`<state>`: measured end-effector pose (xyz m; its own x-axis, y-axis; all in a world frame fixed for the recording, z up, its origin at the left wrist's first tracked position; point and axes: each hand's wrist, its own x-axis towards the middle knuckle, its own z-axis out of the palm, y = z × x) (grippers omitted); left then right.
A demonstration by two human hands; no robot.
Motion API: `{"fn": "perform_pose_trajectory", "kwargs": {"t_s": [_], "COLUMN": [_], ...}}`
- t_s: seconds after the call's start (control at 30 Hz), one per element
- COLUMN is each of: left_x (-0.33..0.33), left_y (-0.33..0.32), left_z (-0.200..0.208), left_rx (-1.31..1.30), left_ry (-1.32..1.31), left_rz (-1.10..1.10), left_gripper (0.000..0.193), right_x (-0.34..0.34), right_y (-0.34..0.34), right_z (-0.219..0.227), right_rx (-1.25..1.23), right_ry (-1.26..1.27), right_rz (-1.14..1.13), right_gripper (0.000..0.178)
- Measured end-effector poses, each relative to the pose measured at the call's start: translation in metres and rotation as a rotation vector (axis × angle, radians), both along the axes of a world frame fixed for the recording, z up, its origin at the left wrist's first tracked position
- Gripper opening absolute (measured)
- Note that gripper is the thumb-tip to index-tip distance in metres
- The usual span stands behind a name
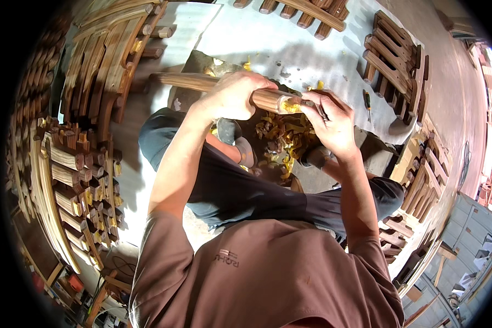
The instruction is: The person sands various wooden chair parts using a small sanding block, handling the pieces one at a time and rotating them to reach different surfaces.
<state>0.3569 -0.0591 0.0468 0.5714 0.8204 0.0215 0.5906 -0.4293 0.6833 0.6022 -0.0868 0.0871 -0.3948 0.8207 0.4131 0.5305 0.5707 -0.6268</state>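
My left hand is wrapped round a long brown wooden bar, which lies crosswise in front of me over my knees. Torn yellow material clings to the bar's right end. At that end my right hand is closed, thumb and fingers pinched together. A small dark bit shows between those fingers, too small to name. Below the bar, yellow and brown scraps lie heaped on the ground between my feet.
Slatted wooden pieces are stacked at the left, with more bars below them. Another wooden stack stands at the far right on a pale sheet, near a screwdriver. Further wooden parts rest at the right.
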Motion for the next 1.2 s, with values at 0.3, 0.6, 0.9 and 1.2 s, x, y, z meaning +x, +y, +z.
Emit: {"fn": "perform_pose_trajectory", "kwargs": {"t_s": [0.3, 0.6, 0.9, 1.2], "left_x": [0.008, 0.023, 0.041, 0.046], "left_y": [-0.008, -0.011, -0.007, -0.010], "left_z": [0.002, -0.017, -0.044, -0.047], "left_rx": [-0.038, 0.150, 0.384, 0.409], "left_ry": [0.120, 0.121, 0.052, 0.039], "left_rz": [-0.034, 0.138, 0.273, 0.290], "left_gripper": [0.057, 0.058, 0.052, 0.051], "right_x": [0.007, 0.066, 0.015, -0.006], "right_y": [-0.006, 0.012, -0.019, -0.011], "right_z": [-0.002, 0.023, 0.046, 0.040], "right_rx": [0.198, -0.464, -0.210, -0.117], "right_ry": [-0.352, -0.896, -0.884, -1.062], "right_rz": [0.234, -0.269, -0.078, -0.055], "right_gripper": [0.026, 0.027, 0.016, 0.009]}}
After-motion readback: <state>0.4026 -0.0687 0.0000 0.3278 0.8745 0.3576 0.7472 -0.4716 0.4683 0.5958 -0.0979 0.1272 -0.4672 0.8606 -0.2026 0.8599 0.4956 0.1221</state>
